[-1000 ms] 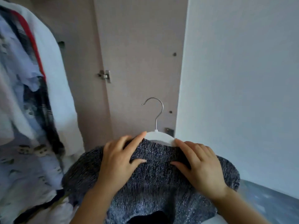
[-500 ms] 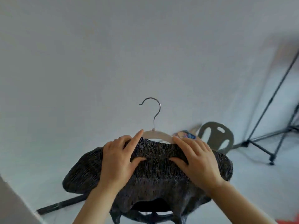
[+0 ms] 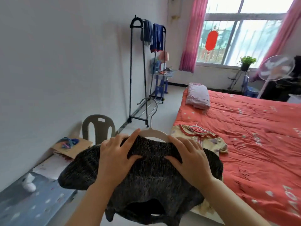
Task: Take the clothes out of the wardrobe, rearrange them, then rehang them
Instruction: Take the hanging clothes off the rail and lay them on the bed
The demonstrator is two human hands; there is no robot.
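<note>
A dark grey knitted top (image 3: 151, 175) hangs on a white hanger (image 3: 154, 133) with a metal hook, held out in front of me at chest height. My left hand (image 3: 115, 159) grips the left shoulder of the top over the hanger, thumb underneath. My right hand (image 3: 192, 160) grips the right shoulder the same way. On the red bed (image 3: 254, 144) lies a yellow patterned garment (image 3: 210, 141) on a pink hanger, just past my right hand. The wardrobe is out of view.
A black clothes rack (image 3: 138, 70) with blue garments stands along the white wall. A grey plastic chair (image 3: 97, 128), a cardboard box (image 3: 71, 146) and a low blue-patterned surface (image 3: 32, 198) are at the left. A folded pink quilt (image 3: 197, 96) and a fan (image 3: 275, 69) are farther off.
My view has swung right, from the wardrobe past the blank wall to the bedroom and bed. Both hands keep the same hold on the top and hanger.
</note>
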